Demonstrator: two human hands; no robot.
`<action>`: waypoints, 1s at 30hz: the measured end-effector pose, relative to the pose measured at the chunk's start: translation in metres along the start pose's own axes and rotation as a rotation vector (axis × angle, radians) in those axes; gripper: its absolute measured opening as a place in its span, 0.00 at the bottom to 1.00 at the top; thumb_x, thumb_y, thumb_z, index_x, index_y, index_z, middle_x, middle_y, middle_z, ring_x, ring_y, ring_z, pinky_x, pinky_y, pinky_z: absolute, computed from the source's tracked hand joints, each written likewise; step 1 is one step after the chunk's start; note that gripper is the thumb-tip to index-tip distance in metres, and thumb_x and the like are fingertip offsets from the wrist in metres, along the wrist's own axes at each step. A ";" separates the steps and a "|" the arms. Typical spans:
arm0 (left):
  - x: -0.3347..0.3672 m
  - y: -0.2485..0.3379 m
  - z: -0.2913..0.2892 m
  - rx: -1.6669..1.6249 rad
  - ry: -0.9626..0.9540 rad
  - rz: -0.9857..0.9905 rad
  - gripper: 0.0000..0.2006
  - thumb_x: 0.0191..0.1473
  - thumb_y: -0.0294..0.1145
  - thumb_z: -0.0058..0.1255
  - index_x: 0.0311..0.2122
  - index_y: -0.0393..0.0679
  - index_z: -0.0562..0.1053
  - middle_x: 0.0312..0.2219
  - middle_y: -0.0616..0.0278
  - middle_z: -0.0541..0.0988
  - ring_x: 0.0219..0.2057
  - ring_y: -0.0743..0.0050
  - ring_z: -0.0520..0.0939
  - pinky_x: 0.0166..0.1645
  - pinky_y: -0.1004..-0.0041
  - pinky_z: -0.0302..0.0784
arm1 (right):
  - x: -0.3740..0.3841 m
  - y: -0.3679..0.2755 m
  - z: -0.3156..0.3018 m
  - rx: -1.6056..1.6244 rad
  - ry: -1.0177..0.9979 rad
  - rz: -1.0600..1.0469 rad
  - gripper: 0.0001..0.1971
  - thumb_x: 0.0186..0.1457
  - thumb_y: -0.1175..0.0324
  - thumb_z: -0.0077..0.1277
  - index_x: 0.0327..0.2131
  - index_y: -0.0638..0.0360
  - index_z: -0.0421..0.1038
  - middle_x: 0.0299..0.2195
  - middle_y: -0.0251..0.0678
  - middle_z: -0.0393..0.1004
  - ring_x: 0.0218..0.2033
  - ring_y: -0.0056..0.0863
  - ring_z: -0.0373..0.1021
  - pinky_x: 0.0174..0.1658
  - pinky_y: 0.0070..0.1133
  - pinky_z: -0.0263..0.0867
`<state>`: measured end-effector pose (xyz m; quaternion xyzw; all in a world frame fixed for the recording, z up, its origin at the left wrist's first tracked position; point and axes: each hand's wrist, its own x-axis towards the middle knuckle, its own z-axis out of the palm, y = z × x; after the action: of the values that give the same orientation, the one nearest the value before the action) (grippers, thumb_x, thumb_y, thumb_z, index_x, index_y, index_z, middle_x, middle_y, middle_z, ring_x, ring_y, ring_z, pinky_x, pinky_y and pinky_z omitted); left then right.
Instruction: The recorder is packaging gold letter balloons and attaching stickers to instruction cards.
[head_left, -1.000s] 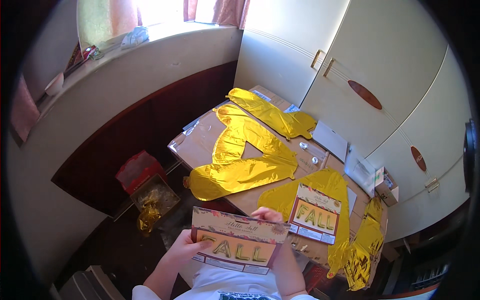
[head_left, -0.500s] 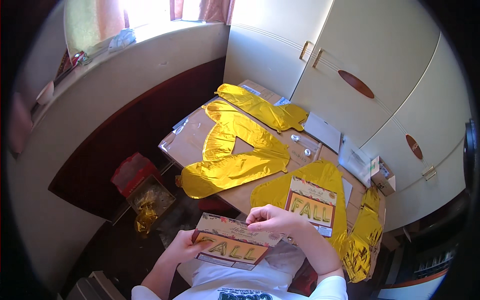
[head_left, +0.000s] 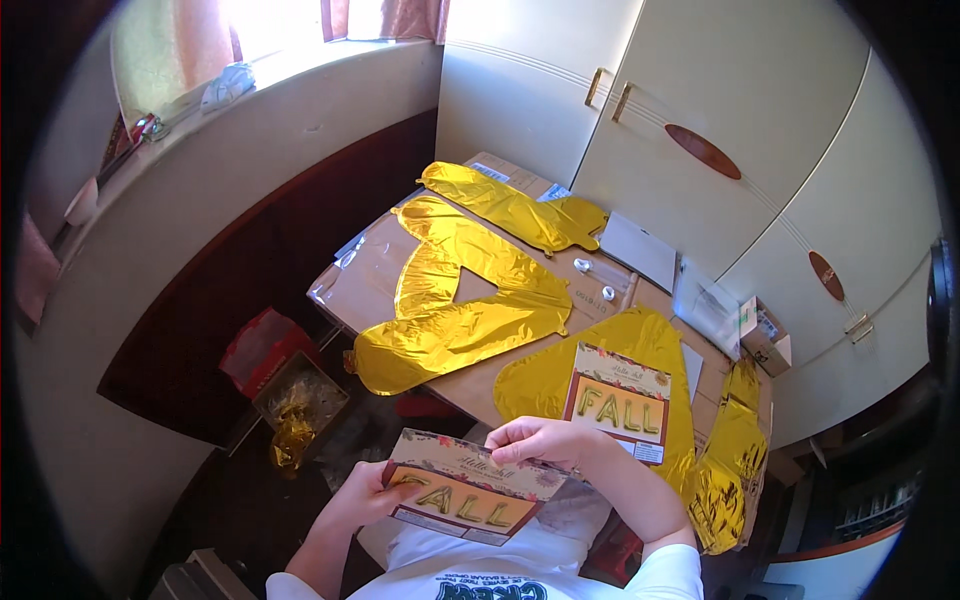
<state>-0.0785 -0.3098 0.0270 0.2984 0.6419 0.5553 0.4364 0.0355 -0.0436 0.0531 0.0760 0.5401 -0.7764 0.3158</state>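
Note:
In front of my chest I hold a flat balloon package (head_left: 465, 505) with a leaf-patterned top band and an orange panel picturing gold letter balloons. My left hand (head_left: 360, 497) is closed on its left side, thumb across the front. At its upper edge my right hand (head_left: 533, 441) is pinched closed on the top band. A second, matching package (head_left: 617, 405) lies on a flat gold foil balloon (head_left: 545, 375) just beyond my right forearm. Farther off, an A-shaped gold foil balloon (head_left: 460, 340) is spread on the cardboard-covered table (head_left: 340, 290).
Another long gold balloon (head_left: 510, 210) lies at the table's far edge, and a crinkled one (head_left: 728, 480) hangs along the right. Two small white rolls (head_left: 608, 293) sit mid-table. A small carton (head_left: 765, 335) stands by the cupboard (head_left: 740, 100). An open box (head_left: 310, 390) is at lower left.
The view has shifted slightly, so the table appears a little farther left. Both hands keep their hold on the package, which has barely moved.

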 end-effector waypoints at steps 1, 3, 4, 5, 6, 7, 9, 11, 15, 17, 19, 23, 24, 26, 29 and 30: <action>-0.001 0.000 0.000 -0.024 -0.002 -0.033 0.11 0.49 0.24 0.52 0.39 0.34 0.73 0.28 0.64 0.79 0.29 0.87 0.73 0.35 0.80 0.71 | 0.000 -0.001 0.002 -0.022 0.045 -0.014 0.11 0.52 0.63 0.52 0.35 0.59 0.69 0.27 0.23 0.67 0.28 0.11 0.61 0.31 0.12 0.59; 0.000 -0.003 -0.001 -0.003 0.013 -0.028 0.10 0.50 0.24 0.51 0.39 0.34 0.73 0.28 0.65 0.78 0.29 0.87 0.72 0.35 0.81 0.71 | -0.002 -0.008 0.010 -0.069 0.134 -0.040 0.12 0.52 0.63 0.53 0.35 0.59 0.68 0.27 0.24 0.65 0.30 0.13 0.62 0.32 0.13 0.60; 0.000 -0.004 -0.001 0.007 0.022 -0.024 0.10 0.50 0.24 0.51 0.39 0.34 0.73 0.28 0.66 0.78 0.29 0.87 0.72 0.34 0.81 0.71 | -0.004 -0.010 0.015 -0.350 0.245 -0.159 0.12 0.51 0.63 0.53 0.36 0.59 0.68 0.27 0.26 0.65 0.30 0.14 0.62 0.32 0.14 0.61; 0.001 -0.004 -0.001 -0.003 0.028 -0.015 0.10 0.50 0.24 0.51 0.39 0.34 0.73 0.28 0.66 0.78 0.29 0.87 0.72 0.34 0.81 0.70 | -0.006 -0.011 0.020 -0.631 0.354 -0.277 0.12 0.51 0.64 0.53 0.36 0.60 0.67 0.28 0.27 0.65 0.30 0.16 0.63 0.33 0.15 0.61; 0.001 -0.005 -0.001 -0.015 0.033 -0.008 0.10 0.50 0.24 0.51 0.39 0.34 0.73 0.28 0.66 0.78 0.29 0.87 0.72 0.34 0.81 0.70 | -0.007 -0.012 0.025 -0.911 0.463 -0.395 0.13 0.50 0.64 0.53 0.36 0.60 0.67 0.28 0.29 0.65 0.31 0.18 0.64 0.33 0.16 0.62; 0.001 -0.006 0.000 -0.026 0.037 0.000 0.10 0.50 0.24 0.51 0.39 0.34 0.72 0.29 0.66 0.78 0.29 0.87 0.72 0.35 0.81 0.70 | -0.007 -0.014 0.030 -0.989 0.523 -0.580 0.15 0.45 0.66 0.58 0.35 0.60 0.67 0.24 0.30 0.63 0.25 0.22 0.62 0.29 0.16 0.61; 0.002 -0.003 0.000 -0.024 0.038 0.005 0.11 0.50 0.24 0.51 0.39 0.34 0.72 0.29 0.66 0.78 0.30 0.88 0.72 0.35 0.81 0.70 | -0.008 -0.011 0.034 -1.228 0.585 -0.673 0.13 0.45 0.65 0.57 0.33 0.60 0.67 0.25 0.33 0.63 0.26 0.27 0.65 0.30 0.19 0.64; 0.002 -0.003 0.000 -0.020 0.035 -0.001 0.11 0.50 0.24 0.51 0.40 0.34 0.72 0.30 0.66 0.78 0.31 0.87 0.72 0.36 0.81 0.70 | -0.008 -0.007 0.035 -1.458 0.646 -0.767 0.12 0.45 0.65 0.55 0.31 0.60 0.68 0.23 0.33 0.63 0.26 0.28 0.66 0.29 0.21 0.66; 0.004 -0.005 -0.001 -0.057 0.016 -0.022 0.11 0.50 0.23 0.51 0.40 0.33 0.72 0.30 0.66 0.78 0.32 0.87 0.73 0.37 0.81 0.70 | -0.007 -0.007 0.036 -1.707 0.748 -0.902 0.09 0.45 0.65 0.55 0.28 0.58 0.69 0.18 0.29 0.60 0.20 0.24 0.64 0.22 0.19 0.64; 0.004 -0.004 0.000 -0.073 0.015 -0.031 0.11 0.50 0.23 0.51 0.40 0.33 0.72 0.31 0.66 0.77 0.32 0.87 0.73 0.37 0.81 0.70 | -0.008 -0.007 0.037 -1.766 0.779 -0.925 0.08 0.45 0.65 0.56 0.28 0.58 0.70 0.17 0.27 0.60 0.18 0.21 0.63 0.20 0.18 0.62; 0.005 -0.002 0.002 -0.062 0.021 -0.041 0.11 0.49 0.23 0.51 0.40 0.33 0.72 0.31 0.65 0.77 0.32 0.86 0.73 0.38 0.81 0.70 | -0.008 -0.007 0.039 -1.862 0.808 -0.928 0.08 0.46 0.66 0.55 0.27 0.58 0.70 0.16 0.26 0.58 0.17 0.20 0.62 0.19 0.17 0.61; 0.003 -0.003 0.001 -0.110 0.019 -0.015 0.11 0.49 0.22 0.50 0.40 0.33 0.72 0.32 0.65 0.77 0.33 0.85 0.73 0.38 0.80 0.70 | -0.011 -0.002 0.051 -2.151 0.840 -0.966 0.05 0.46 0.70 0.53 0.23 0.59 0.68 0.15 0.25 0.54 0.17 0.18 0.60 0.18 0.15 0.59; 0.003 -0.004 0.001 -0.118 0.014 -0.011 0.11 0.50 0.22 0.50 0.40 0.33 0.72 0.32 0.65 0.77 0.33 0.85 0.73 0.39 0.80 0.70 | -0.012 0.001 0.053 -2.161 0.841 -0.984 0.05 0.46 0.71 0.52 0.23 0.58 0.68 0.15 0.25 0.54 0.16 0.17 0.59 0.17 0.15 0.59; 0.003 -0.005 0.002 -0.140 0.018 -0.001 0.11 0.50 0.21 0.49 0.40 0.33 0.72 0.32 0.64 0.77 0.33 0.85 0.73 0.39 0.80 0.70 | -0.011 0.002 0.053 -2.055 0.849 -1.011 0.04 0.46 0.72 0.52 0.22 0.58 0.68 0.15 0.25 0.54 0.15 0.17 0.58 0.17 0.15 0.58; 0.005 -0.003 0.004 -0.174 0.032 0.018 0.10 0.50 0.21 0.49 0.40 0.32 0.72 0.32 0.64 0.77 0.33 0.84 0.74 0.39 0.80 0.70 | -0.007 0.005 0.052 -1.674 0.865 -1.011 0.04 0.46 0.73 0.53 0.22 0.58 0.68 0.16 0.26 0.56 0.15 0.17 0.58 0.17 0.14 0.56; 0.004 -0.002 0.004 -0.184 0.042 0.022 0.10 0.50 0.21 0.49 0.40 0.32 0.72 0.32 0.64 0.77 0.33 0.84 0.74 0.39 0.80 0.70 | -0.005 0.007 0.052 -1.519 0.856 -1.005 0.04 0.47 0.73 0.53 0.23 0.58 0.68 0.16 0.26 0.58 0.15 0.16 0.58 0.17 0.13 0.56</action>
<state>-0.0764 -0.3044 0.0241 0.2524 0.5939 0.6229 0.4423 0.0544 -0.0891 0.0708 -0.1095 0.9296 -0.1769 -0.3044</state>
